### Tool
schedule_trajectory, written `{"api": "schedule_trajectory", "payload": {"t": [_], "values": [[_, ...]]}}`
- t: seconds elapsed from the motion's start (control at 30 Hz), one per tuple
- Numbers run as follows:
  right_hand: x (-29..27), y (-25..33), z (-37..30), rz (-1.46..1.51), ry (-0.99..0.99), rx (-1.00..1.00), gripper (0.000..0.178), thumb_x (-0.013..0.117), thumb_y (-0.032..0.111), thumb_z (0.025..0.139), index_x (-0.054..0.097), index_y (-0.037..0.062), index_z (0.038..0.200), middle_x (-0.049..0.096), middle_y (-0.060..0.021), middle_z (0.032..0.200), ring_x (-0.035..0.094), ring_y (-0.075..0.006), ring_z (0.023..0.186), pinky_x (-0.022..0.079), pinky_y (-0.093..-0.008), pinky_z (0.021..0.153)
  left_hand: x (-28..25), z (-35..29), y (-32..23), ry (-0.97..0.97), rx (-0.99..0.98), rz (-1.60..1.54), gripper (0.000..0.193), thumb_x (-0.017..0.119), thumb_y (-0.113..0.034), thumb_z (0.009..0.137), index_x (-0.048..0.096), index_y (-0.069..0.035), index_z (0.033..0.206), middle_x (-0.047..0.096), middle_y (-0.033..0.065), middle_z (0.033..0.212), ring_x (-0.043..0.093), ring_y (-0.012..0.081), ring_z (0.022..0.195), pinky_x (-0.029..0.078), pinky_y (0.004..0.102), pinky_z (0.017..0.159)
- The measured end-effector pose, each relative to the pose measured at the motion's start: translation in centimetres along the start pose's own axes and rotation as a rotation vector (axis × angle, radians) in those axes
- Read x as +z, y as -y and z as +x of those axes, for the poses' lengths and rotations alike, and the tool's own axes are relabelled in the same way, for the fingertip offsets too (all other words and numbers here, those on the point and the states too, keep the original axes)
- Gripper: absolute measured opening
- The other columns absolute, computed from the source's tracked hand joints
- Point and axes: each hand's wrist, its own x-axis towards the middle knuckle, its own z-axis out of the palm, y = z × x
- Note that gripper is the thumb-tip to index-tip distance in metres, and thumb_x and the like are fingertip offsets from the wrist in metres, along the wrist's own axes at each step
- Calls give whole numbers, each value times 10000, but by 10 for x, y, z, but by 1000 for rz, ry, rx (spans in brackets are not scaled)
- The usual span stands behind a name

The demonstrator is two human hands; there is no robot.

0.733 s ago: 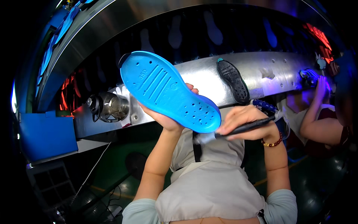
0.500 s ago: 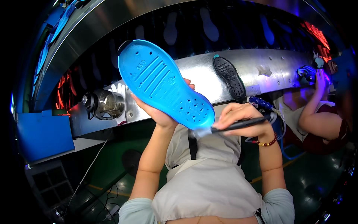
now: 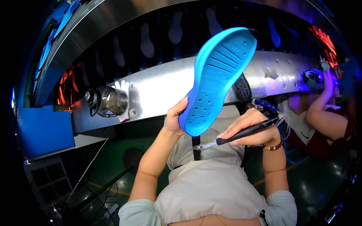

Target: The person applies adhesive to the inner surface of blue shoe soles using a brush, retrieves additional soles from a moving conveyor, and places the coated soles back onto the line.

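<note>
My left hand (image 3: 176, 117) grips a blue shoe sole (image 3: 215, 75) near its lower narrow end, thumb along the edge. The sole is held up and tilted, its grooved and dimpled face turned toward me. Closed around a black-handled brush (image 3: 245, 131) with a pale, translucent tip, my right hand (image 3: 250, 126) is below and to the right of the sole. The brush tip is apart from the sole, over my apron (image 3: 207, 180). A black shoe sole (image 3: 242, 89) lies on the metal ledge, partly hidden behind the blue one.
On the metal ledge (image 3: 158, 81) stand a dark-lidded clear jug (image 3: 109, 101) and, beside it, a white glove (image 3: 122, 90). Several soles hang in the dark rack (image 3: 147, 41) behind. A blue box (image 3: 45, 130) is at left. Another person's arm (image 3: 326, 115) reaches in at right.
The blue sole has swung upright and to the right, now covering much of the black sole. The brush has come away from the sole's lower edge and dropped slightly.
</note>
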Motion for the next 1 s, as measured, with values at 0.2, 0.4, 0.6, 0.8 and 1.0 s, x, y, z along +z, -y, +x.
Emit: {"api": "schedule_trajectory", "payload": {"t": [0.2,0.4,0.6,0.8,1.0], "values": [[7,2,0,-148,65,-19,197,670,-4,673,627,-16,865,631,-145,917,615,-243,882,493,-307,768,11,2,-18,-223,-332,121,528,492,-293,820,381,43,1212,546,199,1037,600,234,857,511,310,721],[-6,5,-7,-213,40,-95,213,650,-18,690,636,19,899,631,-139,924,618,-238,874,498,-304,750,24,2,-31,-315,-591,298,556,516,-325,785,429,54,1182,532,226,1064,577,281,902,481,361,775],[-13,18,-14,-338,145,-88,183,635,21,709,631,5,891,635,-134,915,623,-243,858,500,-305,742,26,-3,-37,-260,-660,455,627,543,-368,767,411,59,1207,511,245,1093,554,285,926,463,353,796],[-13,16,-19,-403,173,-2,241,639,-14,683,630,12,922,624,-156,942,622,-235,867,499,-287,733,20,-12,-44,-286,-557,448,662,536,-425,780,407,67,1202,501,243,1108,559,276,937,481,338,765],[-21,-3,-16,-321,-124,-102,220,644,8,705,635,36,923,626,-113,957,611,-213,895,493,-289,789,16,-20,-60,-312,-439,407,623,511,-376,784,399,56,1218,485,220,1149,534,266,966,432,335,838]]}}
